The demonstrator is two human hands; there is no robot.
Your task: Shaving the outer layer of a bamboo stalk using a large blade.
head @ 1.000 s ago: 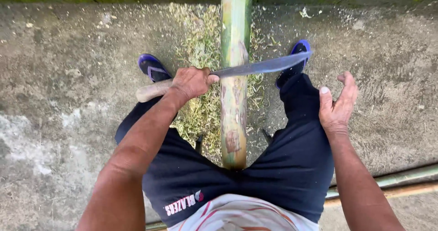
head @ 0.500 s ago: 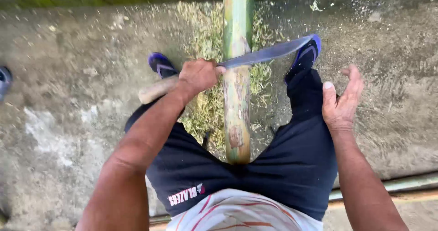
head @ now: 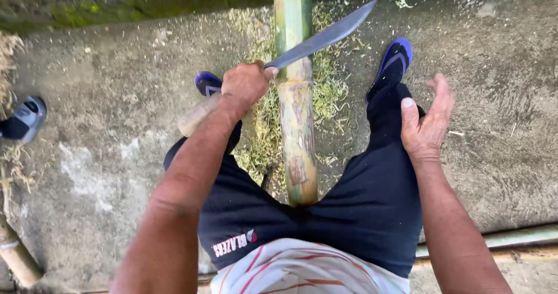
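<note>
A concrete floor [head: 104, 96] is spreading out under both hands, rough and grey, running up to a mossy edge along the far side. The person is sitting over it in dark shorts [head: 349, 212], legs apart, with blue sandals [head: 395, 61] on the feet beyond the hands. A long bamboo pole [head: 295, 96] is lying between the legs, passing just right of the left hand and well left of the right hand; its near cut end is resting against the shorts, while its green far part is running out of view at the top. Pale green shavings [head: 331, 90] are lying scattered on the concrete around the pole, mostly beyond and between the two hands.

The left hand [head: 245, 85] is closing in a fist around the handle of a machete [head: 322, 38], whose grey blade is slanting up and to the right from the fist, crossing over the pole; whether the edge is touching the bamboo cannot be told. The pale end of the handle is sticking out behind the wrist. The right hand [head: 427, 122] is hanging open above the right thigh, fingers spread and palm turned inward, holding nothing. Far to the left of the left hand, another person's dark shoe [head: 26, 119] is showing at the frame edge.
</note>
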